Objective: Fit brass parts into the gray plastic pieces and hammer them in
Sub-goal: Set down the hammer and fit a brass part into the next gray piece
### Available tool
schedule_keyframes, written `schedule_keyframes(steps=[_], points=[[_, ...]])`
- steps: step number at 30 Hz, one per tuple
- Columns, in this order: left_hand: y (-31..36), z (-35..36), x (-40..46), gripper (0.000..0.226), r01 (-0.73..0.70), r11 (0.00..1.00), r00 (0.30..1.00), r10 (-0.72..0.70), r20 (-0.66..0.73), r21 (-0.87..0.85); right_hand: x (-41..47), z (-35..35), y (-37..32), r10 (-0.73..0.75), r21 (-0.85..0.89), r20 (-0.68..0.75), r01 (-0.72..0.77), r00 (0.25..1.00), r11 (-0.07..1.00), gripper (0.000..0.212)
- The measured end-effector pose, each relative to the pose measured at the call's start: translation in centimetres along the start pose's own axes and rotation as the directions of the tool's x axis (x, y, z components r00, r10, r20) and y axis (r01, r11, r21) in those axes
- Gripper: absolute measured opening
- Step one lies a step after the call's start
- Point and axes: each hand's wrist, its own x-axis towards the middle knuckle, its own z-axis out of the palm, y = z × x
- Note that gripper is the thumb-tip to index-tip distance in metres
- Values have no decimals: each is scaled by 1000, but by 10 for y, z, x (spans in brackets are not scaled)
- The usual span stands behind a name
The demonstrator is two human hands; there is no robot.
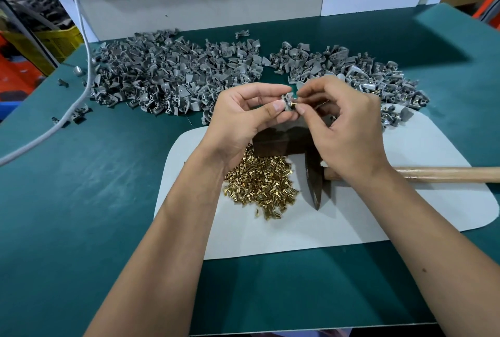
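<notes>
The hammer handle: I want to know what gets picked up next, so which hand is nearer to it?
Right. The right hand hovers just above the hammer handle, its wrist crossing it. The left hand is farther left, above the brass pile.

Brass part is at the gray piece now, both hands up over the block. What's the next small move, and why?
Probably push the brass part fully into the gray piece. The right hand pinches it at the piece held by the left hand, its head appears proud, and the hammer lies untouched.
</notes>
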Motion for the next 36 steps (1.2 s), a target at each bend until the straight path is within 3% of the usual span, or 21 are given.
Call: schedule_keyframes(steps=[7,16,36], points=[[-1,1,1,19,-13,999,1000,14,-11,39,2,-1,0,-72,-93,18,73,997,993,9],[-10,19,3,27,-215,924,964,253,-84,317,3,3,3,57,-85,-58,-62,997,994,10],[-12,28,2,24,-143,943,963,203,-177,302,-4,11,-2,51,-144,-128,-69,991,987,6]])
